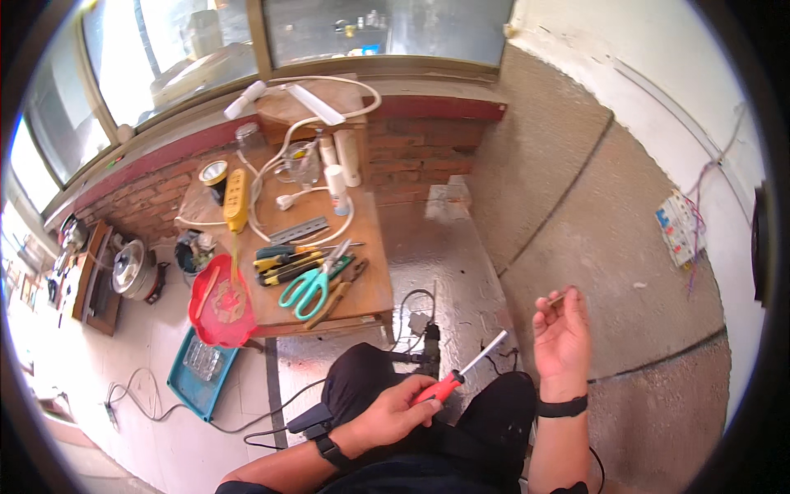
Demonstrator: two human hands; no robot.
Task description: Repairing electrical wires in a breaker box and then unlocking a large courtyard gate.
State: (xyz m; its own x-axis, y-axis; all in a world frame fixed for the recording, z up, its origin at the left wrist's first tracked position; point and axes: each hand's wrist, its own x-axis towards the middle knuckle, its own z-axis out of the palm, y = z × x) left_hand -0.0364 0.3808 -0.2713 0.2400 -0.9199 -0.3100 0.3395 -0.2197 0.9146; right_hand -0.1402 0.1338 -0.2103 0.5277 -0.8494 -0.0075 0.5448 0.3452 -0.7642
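Observation:
My left hand (395, 416) is closed round the red handle of a screwdriver (444, 385), above my lap. Its pale metal shaft slants up and to the right. To the right, my right hand (564, 337) is raised palm up in front of the grey wall, with thumb and fingers pinched together. A tiny dark thing may be between its fingertips, too small to make out. On the wooden table (370, 288) ahead lie teal-handled scissors (306, 292), brown-handled pliers (337, 295) and several hand tools with yellow and black handles (288, 267).
A yellow power strip (236, 202), white cable and a white bottle (336, 189) occupy the table. Left of it are a red tray (222, 317) and a teal tray (185, 375). Wired circuit breakers (679, 229) hang on the right wall. Black cables cross the floor beside my legs.

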